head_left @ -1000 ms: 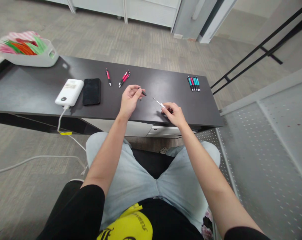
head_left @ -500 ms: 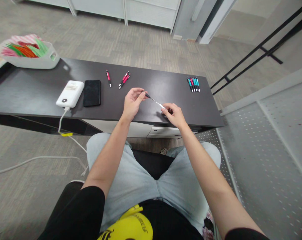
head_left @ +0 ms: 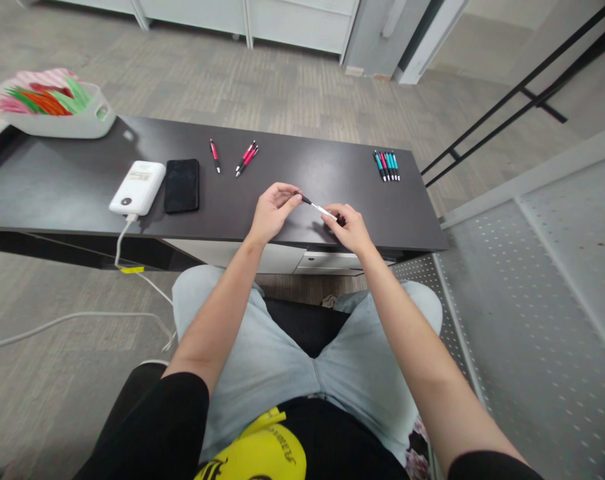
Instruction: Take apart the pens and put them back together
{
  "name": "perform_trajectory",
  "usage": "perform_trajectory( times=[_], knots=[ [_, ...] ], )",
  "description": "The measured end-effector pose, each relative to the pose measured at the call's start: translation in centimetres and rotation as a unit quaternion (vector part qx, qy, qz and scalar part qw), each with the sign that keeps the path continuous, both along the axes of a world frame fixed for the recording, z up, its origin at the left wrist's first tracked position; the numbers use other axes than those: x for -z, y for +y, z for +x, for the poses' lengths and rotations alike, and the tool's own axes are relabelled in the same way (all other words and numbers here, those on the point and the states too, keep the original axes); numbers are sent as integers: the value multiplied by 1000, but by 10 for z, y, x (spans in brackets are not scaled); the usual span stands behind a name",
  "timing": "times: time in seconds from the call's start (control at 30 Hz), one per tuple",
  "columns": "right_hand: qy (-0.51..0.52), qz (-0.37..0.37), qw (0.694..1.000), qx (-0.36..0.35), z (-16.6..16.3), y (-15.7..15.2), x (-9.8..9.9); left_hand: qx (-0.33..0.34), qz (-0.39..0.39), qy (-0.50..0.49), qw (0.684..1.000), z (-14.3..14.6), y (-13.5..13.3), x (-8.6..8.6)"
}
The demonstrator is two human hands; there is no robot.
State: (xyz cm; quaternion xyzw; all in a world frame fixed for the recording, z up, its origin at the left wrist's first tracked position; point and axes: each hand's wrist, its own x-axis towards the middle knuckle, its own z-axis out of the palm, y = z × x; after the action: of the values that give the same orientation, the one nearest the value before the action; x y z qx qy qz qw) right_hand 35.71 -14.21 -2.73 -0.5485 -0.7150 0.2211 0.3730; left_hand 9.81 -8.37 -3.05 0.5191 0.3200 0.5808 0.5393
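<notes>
Both my hands are over the front part of the dark desk, with a slim pen point(head_left: 316, 207) between them. My left hand point(head_left: 275, 210) pinches its black end between thumb and fingers. My right hand point(head_left: 349, 227) is closed on the white tube-like part at the other end, thumb along it. A short thin length shows between the black and white parts. Something dark shows at the fingers of my right hand, too hidden to name.
Red pens point(head_left: 247, 159) and another red pen point(head_left: 215, 156) lie at the back. Several teal and red pens point(head_left: 386, 166) form a row at right. A black phone point(head_left: 181, 186), white power bank point(head_left: 138, 188) with cable, and white basket point(head_left: 67, 127) are on the left.
My left hand has moved right and slightly down, closer to my right hand. The thin length between the pen's black and white parts is shorter. My right hand has hardly moved.
</notes>
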Motion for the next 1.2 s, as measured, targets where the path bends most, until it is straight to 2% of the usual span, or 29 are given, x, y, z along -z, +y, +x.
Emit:
perform_trajectory(
  times=[0.23, 0.47, 1.0, 1.2],
  knots=[
    [32, 7, 999, -1, -2, -2, -4, 33, -29, 36, 998, 4, -13, 2],
    [65, 10, 998, 7, -2, 0, -3, 55, -36, 44, 997, 1, -13, 2],
    [34, -4, 999, 7, -2, 0, -5, 56, -37, 66, 996, 1, -12, 3],
    [54, -2, 999, 9, -3, -2, -6, 55, -42, 68, 995, 0, -12, 2]
  ],
)
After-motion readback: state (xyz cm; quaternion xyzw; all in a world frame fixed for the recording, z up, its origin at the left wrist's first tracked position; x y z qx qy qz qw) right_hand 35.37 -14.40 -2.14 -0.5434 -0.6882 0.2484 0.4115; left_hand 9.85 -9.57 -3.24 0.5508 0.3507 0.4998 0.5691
